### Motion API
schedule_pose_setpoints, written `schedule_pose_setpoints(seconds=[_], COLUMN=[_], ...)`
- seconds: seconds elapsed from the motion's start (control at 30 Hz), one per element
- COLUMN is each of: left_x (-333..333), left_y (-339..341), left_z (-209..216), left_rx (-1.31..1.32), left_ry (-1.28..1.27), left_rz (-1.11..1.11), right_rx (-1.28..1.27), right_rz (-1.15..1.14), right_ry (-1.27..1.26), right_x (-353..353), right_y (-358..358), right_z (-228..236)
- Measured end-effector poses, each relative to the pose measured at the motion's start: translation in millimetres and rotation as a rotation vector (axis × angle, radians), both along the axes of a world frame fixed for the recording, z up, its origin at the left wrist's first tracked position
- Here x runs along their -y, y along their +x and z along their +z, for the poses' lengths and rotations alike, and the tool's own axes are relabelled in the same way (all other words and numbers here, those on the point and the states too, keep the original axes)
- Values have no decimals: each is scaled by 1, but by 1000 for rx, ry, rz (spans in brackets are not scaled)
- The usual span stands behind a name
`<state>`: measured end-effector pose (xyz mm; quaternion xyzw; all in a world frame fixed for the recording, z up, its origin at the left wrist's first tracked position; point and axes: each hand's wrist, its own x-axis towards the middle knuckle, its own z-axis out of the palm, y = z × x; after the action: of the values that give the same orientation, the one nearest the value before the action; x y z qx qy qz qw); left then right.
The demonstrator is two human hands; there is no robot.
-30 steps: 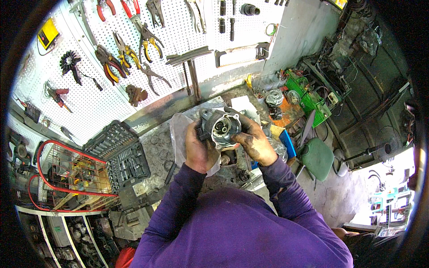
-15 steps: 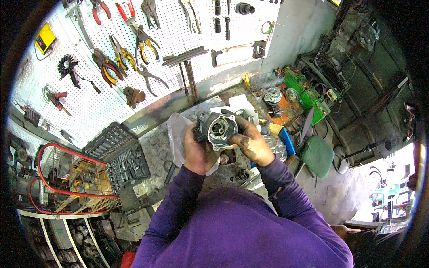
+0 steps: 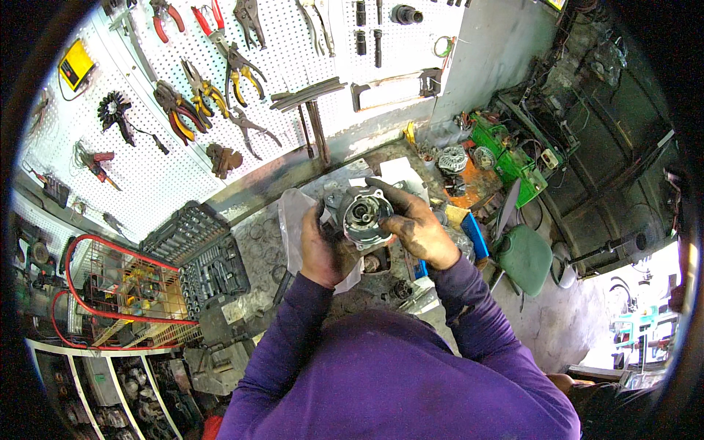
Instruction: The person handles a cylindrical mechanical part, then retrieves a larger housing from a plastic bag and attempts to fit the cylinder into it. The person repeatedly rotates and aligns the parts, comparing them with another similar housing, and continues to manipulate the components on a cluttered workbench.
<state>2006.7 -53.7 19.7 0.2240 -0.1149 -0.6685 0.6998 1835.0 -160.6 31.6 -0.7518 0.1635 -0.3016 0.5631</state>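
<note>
Between both hands, above the workbench (image 3: pixel 253 246), is a round grey metal housing (image 3: pixel 361 213) with bolt lugs around its rim and a dark, ring-lined recess in its face. My left hand (image 3: pixel 321 248) grips its left side; the fingertips are partly hidden behind it. My right hand (image 3: pixel 424 229) closes on the right side, with its thumb at the face's edge and fingers over the top. The fingers are darkened. Beneath the housing sits a small open box (image 3: pixel 378 262) with a part inside. A clear plastic bag (image 3: pixel 292 220) lies left of the housing.
An open socket set (image 3: pixel 213 264) and a red-rimmed wire basket (image 3: pixel 125 290) are at left. Pliers (image 3: pixel 204 92) hang on the pegboard (image 3: pixel 293 73) behind. At right are a green crate (image 3: pixel 506 150), a blue box (image 3: pixel 475 233) and a green chair (image 3: pixel 524 257).
The housing has turned and tilted slightly in my hands, and my right thumb has shifted along its face. Both hands keep their hold. The whole view has shifted a little.
</note>
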Motion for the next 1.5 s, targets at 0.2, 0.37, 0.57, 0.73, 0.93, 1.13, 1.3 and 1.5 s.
schedule_pose_setpoints(seconds=[0.2,0.37,0.57,0.73,0.93,1.13,1.3,1.5], left_x=[-1,3,-4,-22,-33,-31,-31,-20], left_y=[-12,-12,-9,-1,11,3,3,2], left_z=[16,-2,-31,-45,-56,-52,-51,-53], left_rx=[134,125,-59,108,-293,20,51,51], left_ry=[180,201,159,334,148,436,532,553], left_rz=[-5,8,2,199,16,266,302,341], right_rx=[-80,-259,-179,-505,-1225,-1506,-1500,-1427], right_rz=[-57,-133,-75,-232,97,141,140,62], right_ry=[-33,-85,-281,-35,-175,-317,-245,-219], right_x=[10,2,-6,10,-24,-37,-31,-32], right_y=[-4,1,-24,-75,-95,-86,-79,-83], right_z=[8,7,-17,-120,-320,-406,-427,-437])
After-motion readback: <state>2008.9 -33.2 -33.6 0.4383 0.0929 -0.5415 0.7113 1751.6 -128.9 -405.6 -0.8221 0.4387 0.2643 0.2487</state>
